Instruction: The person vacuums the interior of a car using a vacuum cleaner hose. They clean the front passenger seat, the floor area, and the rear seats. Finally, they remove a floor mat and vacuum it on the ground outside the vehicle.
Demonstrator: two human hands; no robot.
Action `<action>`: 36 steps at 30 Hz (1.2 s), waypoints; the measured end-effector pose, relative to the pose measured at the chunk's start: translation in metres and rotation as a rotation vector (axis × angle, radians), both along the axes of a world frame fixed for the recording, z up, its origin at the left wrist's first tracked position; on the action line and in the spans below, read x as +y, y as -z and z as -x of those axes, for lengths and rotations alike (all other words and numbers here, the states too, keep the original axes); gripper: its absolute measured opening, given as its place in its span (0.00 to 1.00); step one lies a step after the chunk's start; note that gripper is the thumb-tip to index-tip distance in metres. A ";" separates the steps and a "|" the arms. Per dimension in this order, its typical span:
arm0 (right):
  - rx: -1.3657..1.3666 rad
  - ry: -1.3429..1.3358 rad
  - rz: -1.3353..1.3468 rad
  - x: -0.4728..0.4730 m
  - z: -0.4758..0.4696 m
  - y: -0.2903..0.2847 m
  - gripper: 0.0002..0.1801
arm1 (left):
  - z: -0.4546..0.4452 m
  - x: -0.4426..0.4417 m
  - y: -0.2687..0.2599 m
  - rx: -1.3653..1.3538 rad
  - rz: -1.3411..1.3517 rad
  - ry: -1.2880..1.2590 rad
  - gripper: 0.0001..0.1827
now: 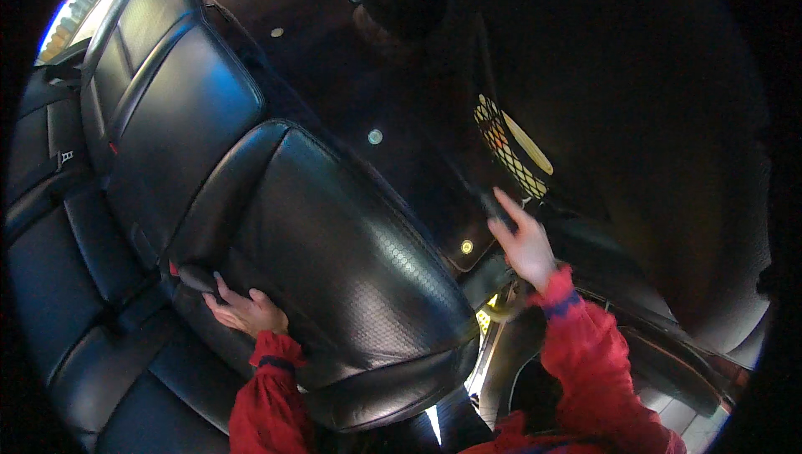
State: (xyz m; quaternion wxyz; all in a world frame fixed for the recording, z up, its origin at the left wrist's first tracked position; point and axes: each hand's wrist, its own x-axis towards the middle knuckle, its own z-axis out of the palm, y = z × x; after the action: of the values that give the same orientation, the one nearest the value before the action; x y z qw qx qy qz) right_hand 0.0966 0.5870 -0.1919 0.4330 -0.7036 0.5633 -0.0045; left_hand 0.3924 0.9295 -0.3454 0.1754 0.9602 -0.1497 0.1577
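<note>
A black leather car seat cushion [332, 247] lies before me, and its backrest [188, 84] rises at the upper left. My left hand [247, 313] rests against the side of the cushion with its fingers apart. Its fingertips are at a dark rounded piece, seemingly a seat belt buckle [197, 278], with red at its far end. Across the cushion, my right hand [526, 250] has its thumb and fingers around a slim dark handle [498, 206]. This hand is blurred, and the handle's far end is lost against a dark surface.
Beyond the cushion spreads a dark panel [326, 84] with pale round fasteners [374, 136]. A bright patch crossed by dark mesh [510, 147] is near my right hand. More black seats [75, 247] fill the left. Pale floor tiles [680, 413] show at the lower right.
</note>
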 end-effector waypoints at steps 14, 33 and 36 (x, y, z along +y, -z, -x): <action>0.018 0.230 -0.369 0.022 0.065 -0.052 0.31 | 0.000 -0.009 -0.004 0.079 -0.006 -0.026 0.40; -0.225 0.504 -0.096 0.017 0.138 0.049 0.32 | 0.004 -0.008 0.008 0.074 0.013 0.014 0.40; 0.033 0.333 0.119 0.037 0.092 0.082 0.36 | 0.000 -0.003 0.006 0.064 -0.042 -0.010 0.40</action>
State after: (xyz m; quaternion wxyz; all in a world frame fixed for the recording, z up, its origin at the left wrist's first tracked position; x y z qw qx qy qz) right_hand 0.0047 0.6239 -0.2735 0.3746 -0.6249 0.6779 -0.0981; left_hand 0.3929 0.9268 -0.3518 0.1590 0.9690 -0.1425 0.1244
